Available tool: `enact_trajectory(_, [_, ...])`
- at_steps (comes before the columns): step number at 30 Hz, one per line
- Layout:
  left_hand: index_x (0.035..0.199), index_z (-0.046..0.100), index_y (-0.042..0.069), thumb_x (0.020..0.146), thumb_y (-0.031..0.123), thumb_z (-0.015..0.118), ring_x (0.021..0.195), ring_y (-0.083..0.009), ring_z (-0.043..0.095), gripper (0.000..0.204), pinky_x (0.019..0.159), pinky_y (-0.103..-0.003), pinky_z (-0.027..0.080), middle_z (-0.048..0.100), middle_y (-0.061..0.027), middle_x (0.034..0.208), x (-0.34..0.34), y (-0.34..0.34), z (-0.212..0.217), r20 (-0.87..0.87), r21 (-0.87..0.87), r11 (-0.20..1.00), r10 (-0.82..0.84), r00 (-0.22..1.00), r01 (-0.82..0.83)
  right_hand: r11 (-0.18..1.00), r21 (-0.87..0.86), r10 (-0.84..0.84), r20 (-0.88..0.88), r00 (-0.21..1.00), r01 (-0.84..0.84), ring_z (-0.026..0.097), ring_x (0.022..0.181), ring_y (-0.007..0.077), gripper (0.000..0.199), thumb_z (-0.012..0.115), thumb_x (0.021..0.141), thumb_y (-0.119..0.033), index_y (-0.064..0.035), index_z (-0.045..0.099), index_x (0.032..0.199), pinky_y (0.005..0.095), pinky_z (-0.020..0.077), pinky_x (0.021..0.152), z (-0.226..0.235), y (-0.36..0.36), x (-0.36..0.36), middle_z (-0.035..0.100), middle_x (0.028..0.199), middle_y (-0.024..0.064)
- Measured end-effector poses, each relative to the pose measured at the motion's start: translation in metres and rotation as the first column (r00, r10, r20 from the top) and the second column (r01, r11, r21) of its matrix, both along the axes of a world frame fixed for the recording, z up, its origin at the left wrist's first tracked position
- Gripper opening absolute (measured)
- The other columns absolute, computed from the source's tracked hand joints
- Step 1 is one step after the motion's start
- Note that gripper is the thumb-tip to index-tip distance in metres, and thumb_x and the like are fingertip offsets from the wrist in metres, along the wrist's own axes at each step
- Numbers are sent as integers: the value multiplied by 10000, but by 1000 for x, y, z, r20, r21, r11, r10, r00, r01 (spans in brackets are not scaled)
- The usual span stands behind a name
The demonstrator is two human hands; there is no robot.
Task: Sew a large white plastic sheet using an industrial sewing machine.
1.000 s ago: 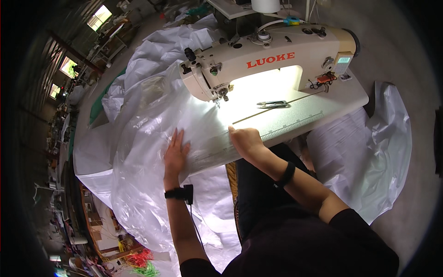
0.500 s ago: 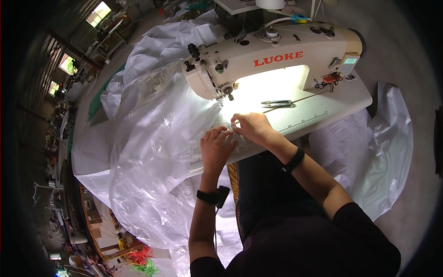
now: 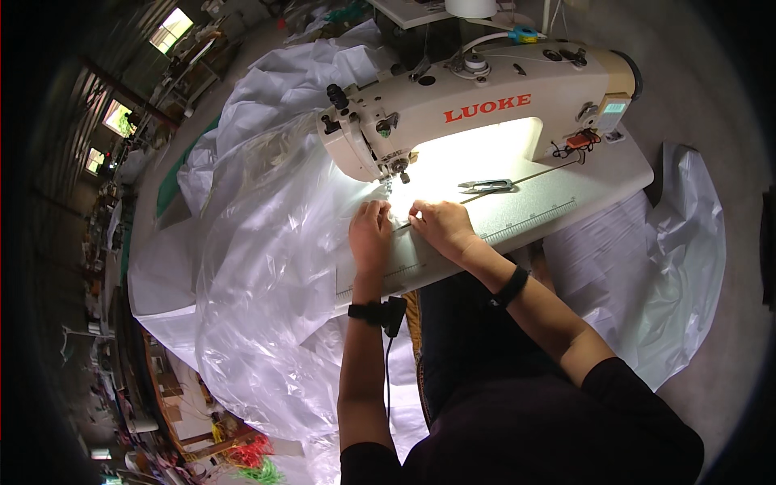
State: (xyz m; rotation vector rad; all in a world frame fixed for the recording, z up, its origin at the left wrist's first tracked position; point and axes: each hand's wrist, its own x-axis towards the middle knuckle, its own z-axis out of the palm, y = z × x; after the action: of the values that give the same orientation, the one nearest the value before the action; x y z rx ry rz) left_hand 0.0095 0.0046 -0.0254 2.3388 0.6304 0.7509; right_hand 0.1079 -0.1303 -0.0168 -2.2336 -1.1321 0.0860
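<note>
A cream sewing machine (image 3: 485, 89) stands across the upper middle, its lamp lighting the needle area brightly. In front of the presser foot (image 3: 387, 187), my left hand (image 3: 371, 236) has its fingers pressed together at the edge of the clear plastic sheeting (image 3: 267, 242). What they grip is hidden. Close on its right, my right hand (image 3: 443, 229) is closed in a pinch over the machine bed (image 3: 533, 198); glare hides whatever is between its fingertips. A pair of thread snips (image 3: 485, 186) lies on the bed beyond my right hand.
White sheeting (image 3: 299, 69) is heaped behind and left of the machine, and more white sheeting (image 3: 647, 275) hangs at the right. Red strands (image 3: 249, 449) and green strands (image 3: 263, 471) lie at the lower left. A small control panel (image 3: 613, 111) sits at the machine's right end.
My left hand has moved up toward the presser foot and its fingers have drawn together. My right hand has shifted slightly right, staying pinched. The snips remain in place.
</note>
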Motion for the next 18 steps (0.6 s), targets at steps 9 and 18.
enact_trajectory(9, [820, 687, 87, 760, 168, 689, 816, -256, 617, 101, 797, -394, 446, 649, -49, 862, 8, 2, 4, -101, -64, 998, 2, 995, -8, 994, 101, -32, -101, 994, 42, 694, 713, 284, 156, 591, 915, -295, -159, 668, 912, 396, 537, 649, 3, -4, -3, 705, 751, 92])
enact_trajectory(18, [867, 631, 67, 747, 119, 678, 889, -294, 610, 139, 788, -414, 459, 641, -80, 909, 15, -8, 4, -6, -10, 999, 42, 999, -42, 967, 243, 44, 139, 989, -77, 667, 655, 280, 126, 579, 914, -231, -142, 621, 834, 386, 518, 587, -7, -4, -8, 666, 730, 77])
